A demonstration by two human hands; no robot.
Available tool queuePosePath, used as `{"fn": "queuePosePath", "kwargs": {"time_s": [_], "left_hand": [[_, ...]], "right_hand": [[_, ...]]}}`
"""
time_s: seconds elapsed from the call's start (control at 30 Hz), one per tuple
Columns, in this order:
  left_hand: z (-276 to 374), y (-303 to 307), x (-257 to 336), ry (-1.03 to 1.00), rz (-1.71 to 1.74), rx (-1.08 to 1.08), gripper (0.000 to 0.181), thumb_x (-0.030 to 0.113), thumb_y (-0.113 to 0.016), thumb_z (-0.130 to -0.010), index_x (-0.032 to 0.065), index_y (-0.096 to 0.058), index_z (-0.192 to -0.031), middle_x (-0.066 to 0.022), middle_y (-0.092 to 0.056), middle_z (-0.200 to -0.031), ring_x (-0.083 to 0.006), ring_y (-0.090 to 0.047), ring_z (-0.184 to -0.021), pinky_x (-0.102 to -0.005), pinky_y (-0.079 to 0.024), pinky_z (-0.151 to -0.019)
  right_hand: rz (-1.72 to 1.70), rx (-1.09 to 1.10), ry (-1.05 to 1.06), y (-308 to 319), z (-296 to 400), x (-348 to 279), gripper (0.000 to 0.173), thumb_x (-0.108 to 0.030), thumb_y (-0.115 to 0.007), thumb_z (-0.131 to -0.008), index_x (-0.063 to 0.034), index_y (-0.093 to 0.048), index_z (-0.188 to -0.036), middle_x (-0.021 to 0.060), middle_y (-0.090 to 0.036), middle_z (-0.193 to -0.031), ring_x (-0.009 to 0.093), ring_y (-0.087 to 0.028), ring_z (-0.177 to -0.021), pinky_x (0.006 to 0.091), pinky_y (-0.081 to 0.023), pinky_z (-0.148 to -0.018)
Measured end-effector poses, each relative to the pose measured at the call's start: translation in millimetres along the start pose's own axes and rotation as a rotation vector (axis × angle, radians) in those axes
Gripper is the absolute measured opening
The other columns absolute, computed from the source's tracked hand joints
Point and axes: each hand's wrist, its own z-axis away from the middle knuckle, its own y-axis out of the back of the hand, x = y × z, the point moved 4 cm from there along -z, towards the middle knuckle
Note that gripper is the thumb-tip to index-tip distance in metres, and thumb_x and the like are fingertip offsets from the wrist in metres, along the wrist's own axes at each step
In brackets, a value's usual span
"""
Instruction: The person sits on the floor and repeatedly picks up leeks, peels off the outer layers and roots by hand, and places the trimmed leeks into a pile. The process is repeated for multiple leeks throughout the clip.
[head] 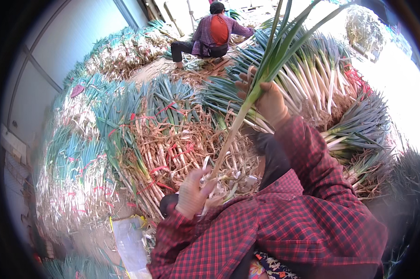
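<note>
One long Welsh onion [238,120] slants across my lap, green leaves pointing up and away, pale stalk running down to the left. My right hand [271,101] grips it just below where the leaves fan out. Down at the root end, my left hand [193,193] has its thumb and fingers around the stalk's tip; the exact grip is partly blurred. Both hands appear to wear thin, light-coloured gloves. Loose peelings and dry skins [243,174] lie between my knees, below the stalk.
Bundles of Welsh onions tied with red strips [171,146] stand ahead and left. A loose heap of onions [311,73] lies ahead to the right, with more stalks [360,122] nearer. Another person [215,33] sits low farther off. A pale plastic sack [129,240] lies lower left.
</note>
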Motion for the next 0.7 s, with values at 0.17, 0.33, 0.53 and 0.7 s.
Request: {"fn": "queuePosePath", "kwargs": {"time_s": [0.17, 0.33, 0.53, 0.7], "left_hand": [[-84.3, -52.7, 26.0, 0.126, 0.4, 0.287, 0.047, 0.015, -0.077, -0.087, 0.0043, -0.055, -0.128, -0.0126, -0.065, -0.116, -0.0228, -0.066, -0.101, -0.0376, -0.053, -0.088], [-73.3, -91.7, 13.1, 0.207, 0.595, 0.315, 0.036, 0.015, -0.074, -0.093, 0.0069, -0.056, -0.123, -0.0087, -0.065, -0.114, -0.0148, -0.067, -0.084, -0.03, -0.055, -0.072], [-63.9, -82.0, 3.7, 0.005, 0.396, 0.303, 0.024, 0.012, -0.074, -0.091, 0.0054, -0.059, -0.109, -0.0124, -0.061, -0.115, -0.0176, -0.066, -0.089, -0.0315, -0.056, -0.074], [-59.3, -83.6, -15.5, 0.133, 0.721, 0.28, 0.017, 0.01, -0.069, -0.097, 0.0058, -0.055, -0.105, -0.0037, -0.061, -0.104, -0.0089, -0.056, -0.082, -0.0256, -0.05, -0.077]], "right_hand": [[-0.115, 0.052, -0.028, -40.2, 46.2, 58.1, 0.058, -0.026, -0.062, -0.092, -0.0074, -0.047, -0.145, 0.0202, -0.056, -0.138, 0.038, -0.058, -0.124, 0.05, -0.047, -0.107], [0.15, 0.332, -0.091, -43.8, 83.7, 91.0, 0.029, -0.025, -0.063, -0.101, -0.0082, -0.056, -0.123, 0.0097, -0.068, -0.11, 0.023, -0.067, -0.1, 0.0368, -0.056, -0.086], [0.119, 0.345, -0.218, -41.1, 91.6, 108.7, 0.026, -0.027, -0.061, -0.103, -0.01, -0.056, -0.122, 0.0096, -0.068, -0.105, 0.021, -0.065, -0.093, 0.0366, -0.056, -0.081], [0.113, 0.312, -0.232, -33.1, 90.6, 107.3, 0.032, -0.027, -0.053, -0.107, -0.0054, -0.056, -0.129, 0.0158, -0.068, -0.118, 0.029, -0.066, -0.109, 0.0449, -0.054, -0.095]]}}
